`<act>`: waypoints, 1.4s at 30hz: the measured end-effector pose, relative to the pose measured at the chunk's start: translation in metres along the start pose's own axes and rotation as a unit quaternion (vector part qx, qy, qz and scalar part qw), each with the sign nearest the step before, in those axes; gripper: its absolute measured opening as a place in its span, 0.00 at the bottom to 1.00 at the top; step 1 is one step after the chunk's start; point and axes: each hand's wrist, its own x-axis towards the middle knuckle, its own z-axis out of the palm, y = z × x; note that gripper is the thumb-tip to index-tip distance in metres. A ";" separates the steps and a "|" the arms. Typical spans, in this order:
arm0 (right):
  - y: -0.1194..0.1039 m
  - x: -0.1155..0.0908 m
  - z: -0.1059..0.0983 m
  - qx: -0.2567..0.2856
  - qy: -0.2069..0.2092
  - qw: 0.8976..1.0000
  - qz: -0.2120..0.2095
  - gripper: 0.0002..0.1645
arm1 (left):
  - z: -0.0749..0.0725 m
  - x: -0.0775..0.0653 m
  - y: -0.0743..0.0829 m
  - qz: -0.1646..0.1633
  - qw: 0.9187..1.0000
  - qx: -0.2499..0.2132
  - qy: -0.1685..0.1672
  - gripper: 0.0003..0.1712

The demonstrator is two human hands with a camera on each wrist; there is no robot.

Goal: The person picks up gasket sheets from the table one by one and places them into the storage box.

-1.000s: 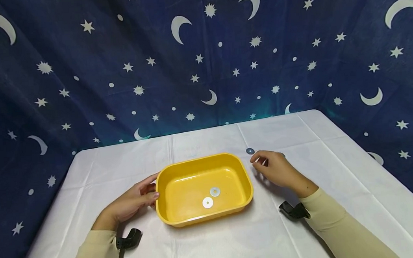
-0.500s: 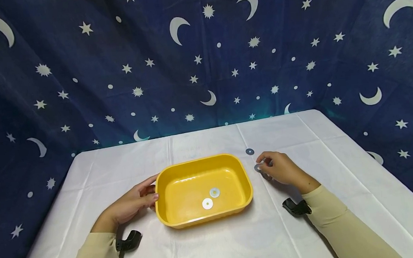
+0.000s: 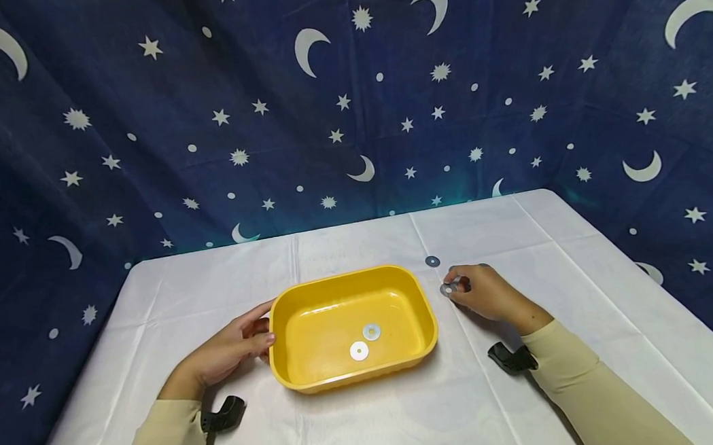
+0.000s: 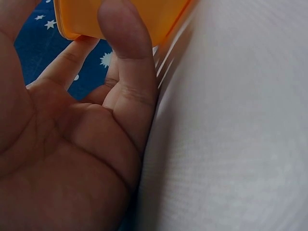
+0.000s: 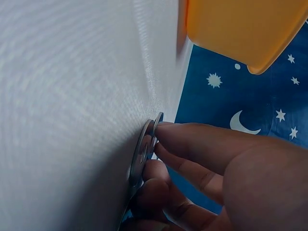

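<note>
Nearest the person, at nine o'clock on the yellow tray, the left hand holds the tray's end, thumb at the rim, just as it did a second ago. Inside, the white washer lies toward six o'clock of the tray's middle and the silver washer toward four; neither has shifted, so the tray's contents are unchanged. The real change is in the right hand, between two and three o'clock of the tray: a second ago its fingers bore no visible disc, whereas now they are drawn in narrow, apparently pinching the grey washer. That suggests the work has gone from reaching to taking hold. The right wrist view shows two metal discs close together at the fingertips; whether both are held, or either is off the white tablecloth, I cannot tell. Beyond the knuckles shows a grey sliver, too covered to name. Farther out, at two o'clock, the dark washer lies untouched, and past the table's far edge, at twelve, hangs the starry blue cloth.
</note>
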 end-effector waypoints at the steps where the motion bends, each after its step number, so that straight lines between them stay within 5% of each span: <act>1: 0.000 0.000 0.000 -0.002 0.002 1.000 -0.002 0.11 | 0.000 0.000 0.000 -0.001 1.000 0.000 0.001 0.44; 42: -0.008 -0.003 -0.005 -0.006 -0.027 1.000 0.009 0.14 | 0.001 0.000 0.003 -0.018 1.000 0.013 0.011 0.44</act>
